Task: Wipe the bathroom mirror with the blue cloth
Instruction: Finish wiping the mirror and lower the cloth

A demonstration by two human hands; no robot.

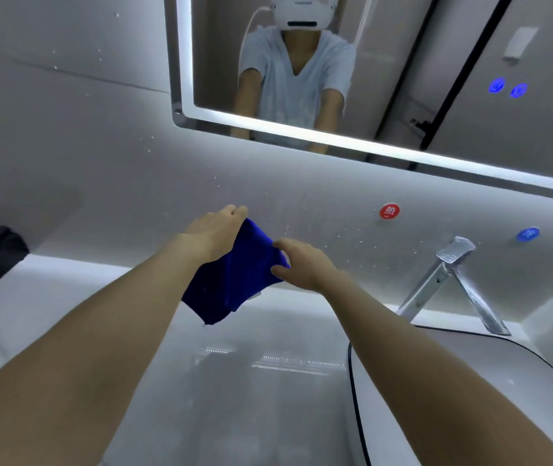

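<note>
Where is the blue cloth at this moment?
In the head view the blue cloth hangs near the centre, held by the left hand and the right hand, below the mirror and left of the faucet.

The blue cloth (234,280) is soft and crumpled. I hold it up in the middle, my left hand (214,233) and right hand (305,264) pinching its top. The mirror (386,62) hangs far and high, with a bright glowing edge.

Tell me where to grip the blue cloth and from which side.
Take the blue cloth by its top edge, from above: the left hand and right hand pinch it there, and the rest hangs limp below. Bunching it probably suits the mirror.
</note>
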